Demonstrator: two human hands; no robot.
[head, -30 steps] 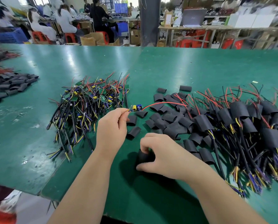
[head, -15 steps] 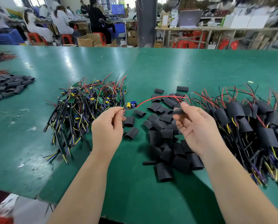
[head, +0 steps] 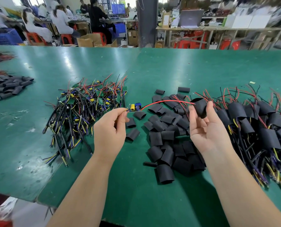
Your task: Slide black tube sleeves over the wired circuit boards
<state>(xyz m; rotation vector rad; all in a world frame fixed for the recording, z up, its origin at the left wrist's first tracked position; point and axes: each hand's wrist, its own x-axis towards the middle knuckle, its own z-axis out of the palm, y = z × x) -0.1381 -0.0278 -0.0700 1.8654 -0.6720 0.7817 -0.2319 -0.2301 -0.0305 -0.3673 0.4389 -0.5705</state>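
Observation:
My left hand pinches a small wired circuit board by its near end, above the table. Its red wire arcs right, and the tip reaches the mouth of a black tube sleeve. My right hand, palm up, pinches that sleeve between thumb and fingertips. A heap of loose black sleeves lies under and between my hands. Bare wired boards are piled on the left. Sleeved boards are piled on the right.
The green table stretches far ahead. Another heap of black sleeves sits at the far left edge. The table's near edge drops off at lower left. People work at benches beyond the table.
My right hand left the table with a sleeve, turned palm up and raised it to the red wire's tip. My left hand kept holding the board, nearly still.

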